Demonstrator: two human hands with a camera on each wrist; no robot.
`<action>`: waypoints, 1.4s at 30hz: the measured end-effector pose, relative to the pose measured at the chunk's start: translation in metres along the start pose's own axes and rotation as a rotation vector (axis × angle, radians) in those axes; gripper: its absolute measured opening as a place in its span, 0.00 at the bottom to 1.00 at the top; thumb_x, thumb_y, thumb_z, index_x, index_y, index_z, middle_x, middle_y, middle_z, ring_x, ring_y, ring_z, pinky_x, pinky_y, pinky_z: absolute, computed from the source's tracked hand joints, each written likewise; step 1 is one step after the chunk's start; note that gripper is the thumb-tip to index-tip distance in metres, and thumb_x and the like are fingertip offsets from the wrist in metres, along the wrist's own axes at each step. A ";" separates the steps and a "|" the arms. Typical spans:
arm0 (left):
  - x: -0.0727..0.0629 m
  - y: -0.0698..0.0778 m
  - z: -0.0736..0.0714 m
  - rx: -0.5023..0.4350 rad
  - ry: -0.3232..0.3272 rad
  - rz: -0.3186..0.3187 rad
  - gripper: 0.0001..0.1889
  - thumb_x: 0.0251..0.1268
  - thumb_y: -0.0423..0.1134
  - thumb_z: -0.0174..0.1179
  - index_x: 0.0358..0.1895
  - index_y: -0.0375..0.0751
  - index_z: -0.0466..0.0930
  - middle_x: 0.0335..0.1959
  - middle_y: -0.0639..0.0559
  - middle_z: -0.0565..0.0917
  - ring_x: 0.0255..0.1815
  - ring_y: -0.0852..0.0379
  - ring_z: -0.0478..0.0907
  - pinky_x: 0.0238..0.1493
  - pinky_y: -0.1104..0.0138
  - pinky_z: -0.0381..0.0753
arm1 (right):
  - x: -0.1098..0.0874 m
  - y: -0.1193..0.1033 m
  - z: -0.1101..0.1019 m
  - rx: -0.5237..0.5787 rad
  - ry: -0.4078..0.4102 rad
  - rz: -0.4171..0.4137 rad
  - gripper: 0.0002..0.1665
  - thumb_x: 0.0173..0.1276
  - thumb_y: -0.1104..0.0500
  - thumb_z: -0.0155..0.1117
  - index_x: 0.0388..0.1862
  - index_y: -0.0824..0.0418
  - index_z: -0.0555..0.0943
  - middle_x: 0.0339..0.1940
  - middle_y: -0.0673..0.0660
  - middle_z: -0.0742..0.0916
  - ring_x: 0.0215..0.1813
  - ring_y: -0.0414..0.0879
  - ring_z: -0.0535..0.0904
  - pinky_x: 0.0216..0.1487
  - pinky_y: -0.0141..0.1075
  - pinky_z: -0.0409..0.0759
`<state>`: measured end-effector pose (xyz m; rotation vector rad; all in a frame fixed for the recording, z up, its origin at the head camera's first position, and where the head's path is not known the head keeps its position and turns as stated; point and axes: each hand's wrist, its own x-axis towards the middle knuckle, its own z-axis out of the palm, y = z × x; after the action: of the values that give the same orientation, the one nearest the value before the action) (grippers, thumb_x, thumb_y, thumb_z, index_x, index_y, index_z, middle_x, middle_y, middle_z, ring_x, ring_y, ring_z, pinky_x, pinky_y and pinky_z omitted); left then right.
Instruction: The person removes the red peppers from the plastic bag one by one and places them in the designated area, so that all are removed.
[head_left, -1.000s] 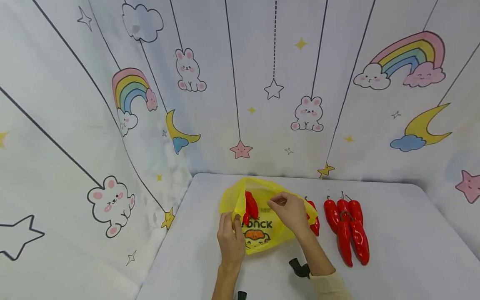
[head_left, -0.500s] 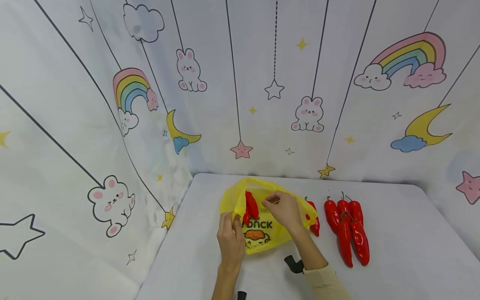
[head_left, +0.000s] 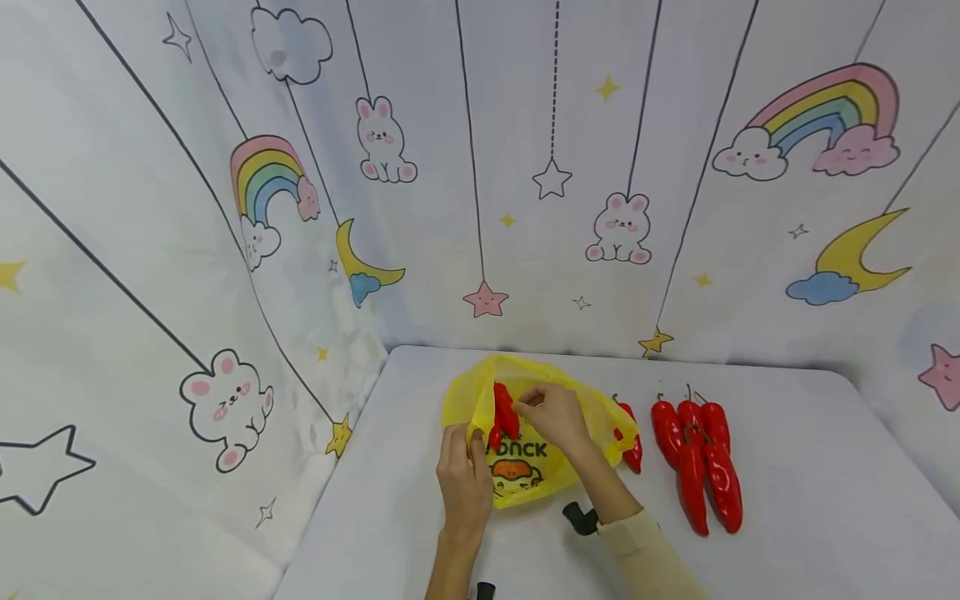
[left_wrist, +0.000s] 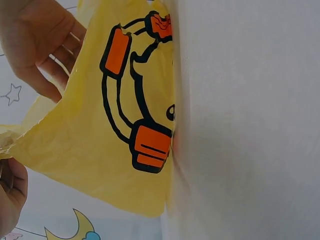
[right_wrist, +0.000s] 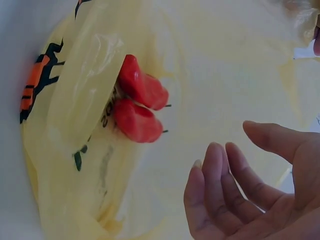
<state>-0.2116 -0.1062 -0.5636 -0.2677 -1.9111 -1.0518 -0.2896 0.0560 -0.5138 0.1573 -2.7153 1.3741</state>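
A yellow plastic bag (head_left: 467, 392) with a printed cartoon lies on the white table, its mouth held up. My left hand (head_left: 465, 475) pinches the bag's near-left rim; in the left wrist view only part of that hand (left_wrist: 11, 197) shows, at the edge. Two red chili peppers (right_wrist: 142, 90) lie inside the bag, side by side in the right wrist view. My right hand (head_left: 558, 417) is in the bag's mouth just right of the peppers. Its fingers (right_wrist: 215, 175) are loosely bent, apart from the peppers, and hold nothing.
Several red chili peppers (head_left: 693, 458) lie grouped on the table right of the bag. Another red pepper (head_left: 633, 454) is partly hidden at the bag's right edge. A patterned cloth backdrop (head_left: 420, 250) rises behind the table.
My right hand has moved left inside the bag's mouth, closer to the peppers there. The left hand keeps its hold on the rim.
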 end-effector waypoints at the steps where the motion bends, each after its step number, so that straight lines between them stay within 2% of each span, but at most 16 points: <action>1: 0.000 0.001 0.000 -0.002 0.001 0.000 0.05 0.74 0.25 0.59 0.46 0.37 0.80 0.39 0.51 0.78 0.33 0.63 0.72 0.33 0.77 0.76 | 0.001 0.000 0.001 0.005 -0.004 -0.001 0.10 0.65 0.51 0.78 0.36 0.56 0.88 0.33 0.50 0.88 0.33 0.45 0.82 0.34 0.38 0.81; 7: 0.002 0.002 -0.001 -0.010 0.004 0.002 0.06 0.74 0.25 0.59 0.47 0.36 0.81 0.39 0.51 0.78 0.33 0.62 0.72 0.33 0.77 0.76 | 0.006 -0.002 0.008 0.032 -0.001 -0.018 0.09 0.66 0.53 0.77 0.35 0.58 0.88 0.32 0.51 0.89 0.32 0.45 0.82 0.33 0.39 0.82; 12: 0.002 0.002 -0.001 -0.002 0.006 0.007 0.05 0.74 0.25 0.59 0.47 0.36 0.81 0.39 0.51 0.78 0.33 0.62 0.72 0.33 0.77 0.76 | 0.013 0.000 0.015 0.014 0.000 -0.015 0.09 0.66 0.53 0.77 0.35 0.57 0.88 0.31 0.50 0.88 0.31 0.44 0.82 0.33 0.38 0.82; 20: -0.001 0.000 0.000 0.012 -0.014 -0.025 0.04 0.77 0.30 0.60 0.48 0.37 0.81 0.40 0.50 0.78 0.35 0.62 0.74 0.37 0.78 0.78 | 0.025 0.006 0.028 -0.059 -0.037 0.036 0.11 0.65 0.52 0.78 0.38 0.58 0.88 0.32 0.51 0.88 0.32 0.45 0.82 0.35 0.38 0.84; 28: -0.001 0.001 0.000 0.004 -0.019 -0.031 0.05 0.75 0.28 0.60 0.48 0.37 0.81 0.41 0.50 0.78 0.36 0.62 0.75 0.39 0.78 0.80 | 0.029 0.009 0.039 -0.103 -0.083 0.083 0.18 0.64 0.50 0.79 0.45 0.61 0.89 0.39 0.54 0.89 0.36 0.47 0.83 0.41 0.42 0.87; 36: 0.000 0.001 0.001 0.020 -0.017 -0.041 0.04 0.78 0.31 0.58 0.48 0.37 0.81 0.40 0.50 0.78 0.37 0.62 0.75 0.40 0.78 0.80 | 0.032 0.014 0.051 -0.158 -0.081 0.123 0.23 0.63 0.51 0.78 0.50 0.65 0.86 0.38 0.56 0.89 0.34 0.48 0.83 0.39 0.41 0.87; 42: 0.000 0.001 0.001 0.023 -0.021 -0.042 0.04 0.78 0.31 0.59 0.48 0.37 0.80 0.40 0.50 0.78 0.37 0.61 0.75 0.40 0.77 0.81 | 0.035 0.021 0.057 -0.230 -0.073 0.167 0.26 0.62 0.48 0.77 0.52 0.64 0.83 0.39 0.57 0.88 0.34 0.50 0.81 0.39 0.44 0.85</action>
<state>-0.2110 -0.1049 -0.5632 -0.2273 -1.9534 -1.0583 -0.3298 0.0205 -0.5598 -0.0390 -2.9798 1.0982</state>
